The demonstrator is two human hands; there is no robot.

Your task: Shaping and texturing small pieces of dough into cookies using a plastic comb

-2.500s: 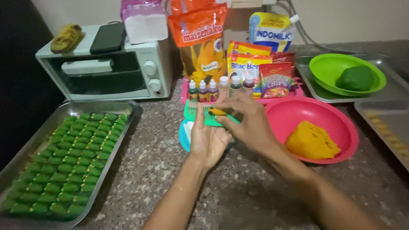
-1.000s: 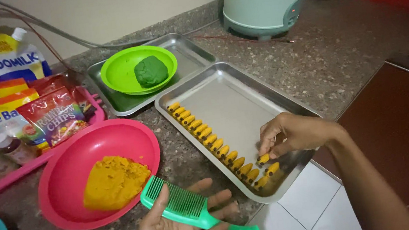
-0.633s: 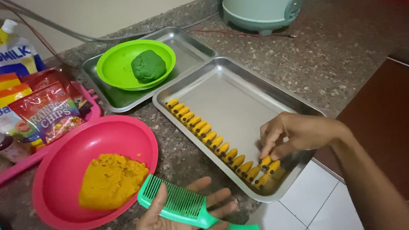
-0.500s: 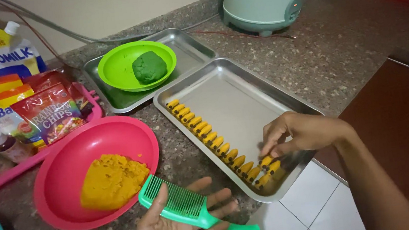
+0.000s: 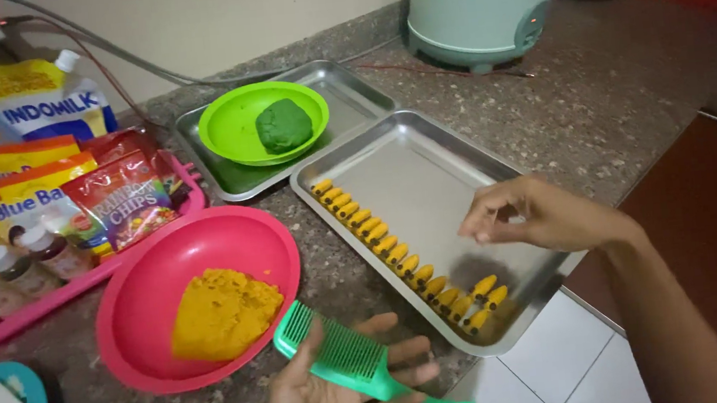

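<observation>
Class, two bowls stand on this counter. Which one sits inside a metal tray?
The green bowl with the green dough ball: it rests in the far metal tray. The pink bowl of orange dough stands directly on the counter.

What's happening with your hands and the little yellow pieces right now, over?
Left hand open, green plastic comb lying across palm. Right hand empty, above rectangular metal tray. Small yellow dough pieces in a row along tray edge. Nothing in the way.
</observation>
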